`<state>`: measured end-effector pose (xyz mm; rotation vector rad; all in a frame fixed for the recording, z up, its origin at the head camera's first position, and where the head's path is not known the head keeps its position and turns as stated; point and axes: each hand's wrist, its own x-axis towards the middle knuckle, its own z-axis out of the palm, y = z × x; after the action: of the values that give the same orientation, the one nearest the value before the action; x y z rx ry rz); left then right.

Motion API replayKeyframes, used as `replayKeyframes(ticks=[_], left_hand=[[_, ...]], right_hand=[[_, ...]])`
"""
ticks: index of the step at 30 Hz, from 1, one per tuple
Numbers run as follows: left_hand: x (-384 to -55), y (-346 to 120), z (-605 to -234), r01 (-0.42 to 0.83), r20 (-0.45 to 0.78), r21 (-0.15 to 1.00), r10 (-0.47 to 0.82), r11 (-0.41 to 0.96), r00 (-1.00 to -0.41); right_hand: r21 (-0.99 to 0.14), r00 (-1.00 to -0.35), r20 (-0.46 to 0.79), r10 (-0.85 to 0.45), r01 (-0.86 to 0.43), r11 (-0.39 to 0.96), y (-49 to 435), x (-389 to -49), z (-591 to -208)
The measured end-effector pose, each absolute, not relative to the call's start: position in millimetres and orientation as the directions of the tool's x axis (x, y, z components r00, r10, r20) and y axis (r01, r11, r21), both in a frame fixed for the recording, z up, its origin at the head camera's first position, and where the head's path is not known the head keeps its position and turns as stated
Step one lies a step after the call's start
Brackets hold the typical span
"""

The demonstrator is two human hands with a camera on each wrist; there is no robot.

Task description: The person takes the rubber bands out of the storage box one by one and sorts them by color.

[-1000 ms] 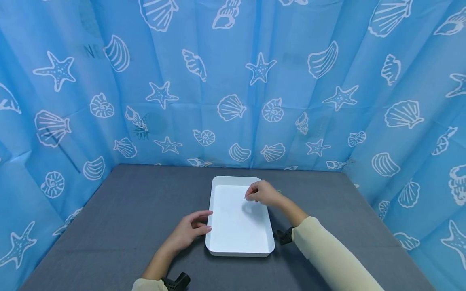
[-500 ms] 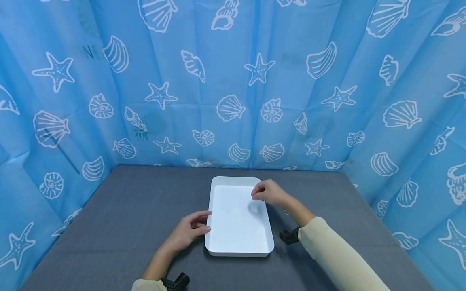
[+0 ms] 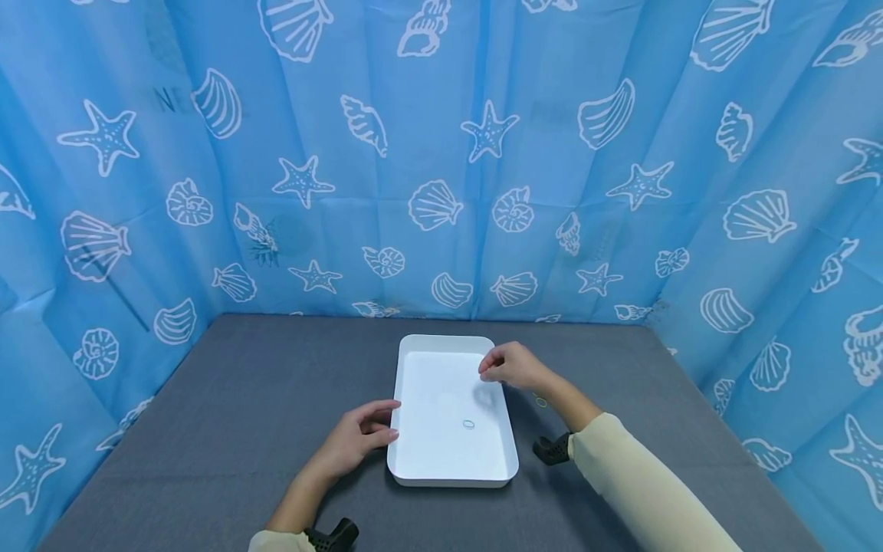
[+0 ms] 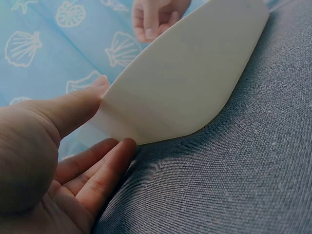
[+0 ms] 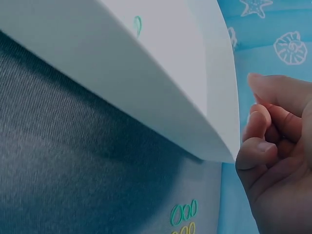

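A white rectangular tray (image 3: pixel 434 460) lies on the grey cloth. My left hand (image 3: pixel 352 443) touches its left side; in the left wrist view the thumb is at the rim of the tray (image 4: pixel 180 83) and the fingertips are against the wall's lower edge. My right hand (image 3: pixel 513 366) is over the tray's far right edge. In the right wrist view its fingers are loosely bent, and nothing shows between thumb and forefinger (image 5: pixel 261 114). On the tray floor lies a small thin green loop (image 5: pixel 134 26), resembling a rubber band.
On the cloth right of the tray, partly behind the right forearm, are several green loops (image 5: pixel 184 212) and yellow loops (image 5: pixel 184 229), the yellow ones cut off by the frame. A blue curtain (image 3: pixel 386 230) with white shells stands behind the table.
The right hand has moved slightly right and let go of the small loop it pinched. The loop now lies on the tray floor. The left hand stays at the tray's side.
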<state>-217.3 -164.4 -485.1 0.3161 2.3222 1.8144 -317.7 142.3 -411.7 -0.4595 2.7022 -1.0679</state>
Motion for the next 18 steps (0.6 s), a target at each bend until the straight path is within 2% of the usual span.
replayKeyframes(ticks=[8, 18], left_hand=[[-217, -165, -485, 0.057, -0.009, 0.969, 0.266, 0.241, -0.964], [-219, -165, -487, 0.042, -0.026, 0.966, 0.26, 0.254, -0.965]], right_hand=[[-0.703, -0.901, -0.114, -0.419, -0.225, 0.674, 129, -317, -410], [-0.669, -0.783, -0.235, -0.576, -0.3, 0.68, 111, -317, -413]])
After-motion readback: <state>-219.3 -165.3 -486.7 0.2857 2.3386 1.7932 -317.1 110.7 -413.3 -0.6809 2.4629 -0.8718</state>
